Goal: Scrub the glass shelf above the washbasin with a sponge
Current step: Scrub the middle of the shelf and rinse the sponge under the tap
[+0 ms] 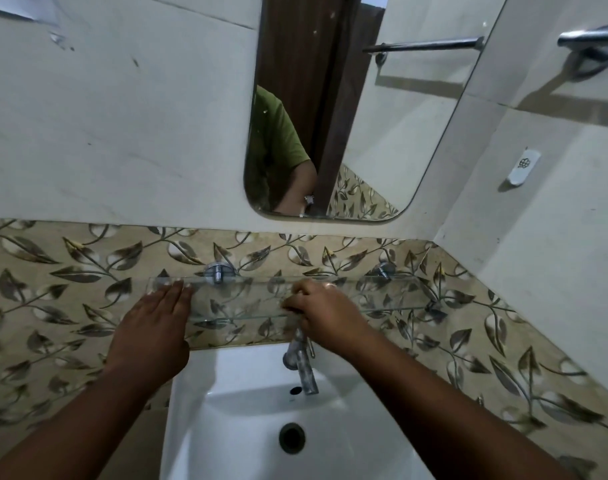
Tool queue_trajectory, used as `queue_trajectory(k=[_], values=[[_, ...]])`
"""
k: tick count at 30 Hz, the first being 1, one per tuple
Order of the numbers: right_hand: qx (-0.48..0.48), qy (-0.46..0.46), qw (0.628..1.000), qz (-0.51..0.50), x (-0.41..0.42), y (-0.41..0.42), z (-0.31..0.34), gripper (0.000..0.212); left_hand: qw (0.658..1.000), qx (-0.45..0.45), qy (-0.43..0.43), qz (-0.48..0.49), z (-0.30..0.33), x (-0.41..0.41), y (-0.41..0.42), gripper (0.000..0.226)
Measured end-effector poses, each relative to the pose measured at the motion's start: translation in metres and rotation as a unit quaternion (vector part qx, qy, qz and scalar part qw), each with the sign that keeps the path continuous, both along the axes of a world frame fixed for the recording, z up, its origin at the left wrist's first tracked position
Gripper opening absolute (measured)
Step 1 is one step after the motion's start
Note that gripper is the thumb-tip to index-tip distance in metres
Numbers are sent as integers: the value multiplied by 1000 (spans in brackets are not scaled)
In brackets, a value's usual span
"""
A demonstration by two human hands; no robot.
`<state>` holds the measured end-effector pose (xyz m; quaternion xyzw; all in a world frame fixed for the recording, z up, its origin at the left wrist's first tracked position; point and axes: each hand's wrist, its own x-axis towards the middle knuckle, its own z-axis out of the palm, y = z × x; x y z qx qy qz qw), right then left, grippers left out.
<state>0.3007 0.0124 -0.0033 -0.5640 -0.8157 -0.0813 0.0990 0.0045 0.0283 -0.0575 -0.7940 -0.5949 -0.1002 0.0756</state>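
Against leaf tiles, the right hand point(325, 315) hides any sponge on the glass shelf point(382, 294).

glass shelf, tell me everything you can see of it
The shelf is a clear, narrow glass pane, level against the leaf-patterned tiles above the basin, held by two chrome brackets at its back edge. The left hand rests flat on its left end. The right hand curls over its middle; no sponge shows.

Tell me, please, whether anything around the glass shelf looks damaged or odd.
The glass shelf looks intact and level on its brackets. One oddity: no sponge is visible; the right hand is curled on the glass, hiding whatever it holds, while the left hand lies flat on the shelf's end. The wall above shows scuffs.
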Motion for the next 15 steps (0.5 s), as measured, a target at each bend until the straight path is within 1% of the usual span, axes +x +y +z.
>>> queue_trajectory(k=[2, 5, 8, 10, 12, 15], values=[[-8, 27, 997, -68, 28, 1, 9, 29, 1000, 1, 0, -1, -1, 0, 0, 92], [-11, 65, 973, -220, 66, 17, 16, 28, 1000, 4, 0, -4, 1, -1, 0, 94], [-2, 47, 952, -302, 61, 30, 11, 32, 1000, 4, 1, -3, 0, -1, 1, 95], [9, 50, 946, -319, 35, 35, 8, 30, 1000, 4, 7, 0, -2, -1, 1, 94], [11, 69, 950, -306, 1, 36, 7, 25, 1000, 2, 8, 2, -3, -2, 2, 94], [21, 80, 974, -211, -48, 19, 5, 26, 1000, 2, 7, -1, -4, -1, 2, 95]])
